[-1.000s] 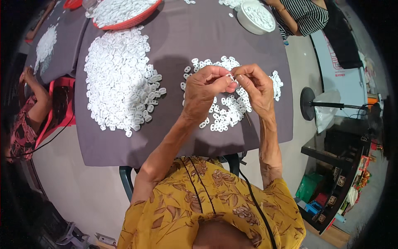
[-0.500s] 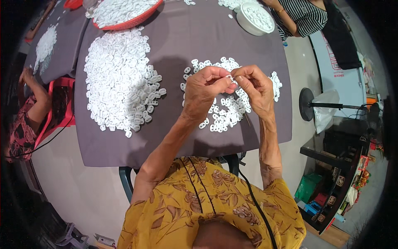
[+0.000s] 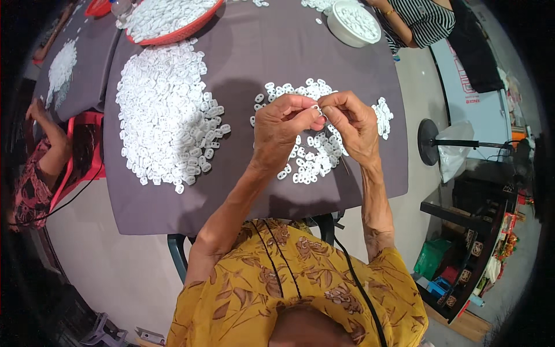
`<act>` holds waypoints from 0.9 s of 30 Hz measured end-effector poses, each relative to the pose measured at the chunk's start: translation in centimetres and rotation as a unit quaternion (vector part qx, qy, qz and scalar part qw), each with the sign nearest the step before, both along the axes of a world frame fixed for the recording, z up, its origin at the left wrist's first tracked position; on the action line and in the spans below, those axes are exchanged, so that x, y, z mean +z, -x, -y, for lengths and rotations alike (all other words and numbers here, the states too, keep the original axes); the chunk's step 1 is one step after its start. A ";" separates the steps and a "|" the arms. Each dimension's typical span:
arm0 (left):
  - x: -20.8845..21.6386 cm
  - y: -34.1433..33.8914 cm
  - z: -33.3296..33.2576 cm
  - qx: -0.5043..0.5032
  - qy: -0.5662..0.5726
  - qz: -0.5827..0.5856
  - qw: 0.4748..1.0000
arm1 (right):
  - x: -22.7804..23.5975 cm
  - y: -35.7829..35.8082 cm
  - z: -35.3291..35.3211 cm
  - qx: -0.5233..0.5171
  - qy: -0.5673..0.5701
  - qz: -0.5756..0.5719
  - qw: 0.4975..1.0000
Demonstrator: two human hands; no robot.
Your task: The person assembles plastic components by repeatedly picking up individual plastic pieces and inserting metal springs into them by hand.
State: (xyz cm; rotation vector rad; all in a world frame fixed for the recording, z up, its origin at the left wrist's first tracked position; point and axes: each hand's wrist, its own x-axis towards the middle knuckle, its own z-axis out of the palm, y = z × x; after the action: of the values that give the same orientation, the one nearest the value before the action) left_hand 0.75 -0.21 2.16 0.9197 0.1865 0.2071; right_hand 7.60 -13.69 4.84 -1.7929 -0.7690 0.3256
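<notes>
The left hand had its fingers closed on a white piece; the right hand bent fingers beside it, grip unclear; two-holed pieces lay beneath.

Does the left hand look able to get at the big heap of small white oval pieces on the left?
Probably yes: mainly greyish-purple tablecloth separates the left hand from the heap of small white oval pieces. Its fingers seem to pinch a single white piece, so they may need freeing first.
</notes>
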 end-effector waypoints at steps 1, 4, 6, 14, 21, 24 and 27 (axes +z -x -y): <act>-0.1 0.0 0.0 0.000 0.000 -0.001 1.000 | 0.1 0.1 -0.1 0.000 0.002 0.010 1.000; -0.5 0.1 -0.1 0.013 -0.020 0.012 1.000 | 0.2 0.1 -0.3 -0.002 0.018 0.041 0.999; -0.6 0.1 -0.1 0.014 -0.013 0.029 0.999 | 0.2 0.1 -0.4 -0.003 0.032 0.061 0.998; -1.3 -0.4 -0.1 0.016 0.019 0.003 1.000 | -1.2 -0.8 -0.5 -0.007 -0.026 -0.073 0.997; -1.0 -0.3 -0.4 0.042 0.051 -0.015 0.998 | -0.9 -0.7 -0.1 -0.024 -0.022 -0.074 0.997; -1.1 -0.3 -0.3 0.032 0.038 -0.020 0.999 | -1.1 -0.5 -0.2 -0.020 0.029 -0.059 0.998; -1.1 -0.3 -0.3 0.024 0.038 -0.002 0.999 | -1.2 -0.7 -0.3 -0.028 -0.003 -0.063 0.998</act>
State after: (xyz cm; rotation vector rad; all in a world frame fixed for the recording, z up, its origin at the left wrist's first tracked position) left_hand 1.06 0.09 1.04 0.8398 0.2178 0.2405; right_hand 8.29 -13.39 3.67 -1.7667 -0.6289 0.3950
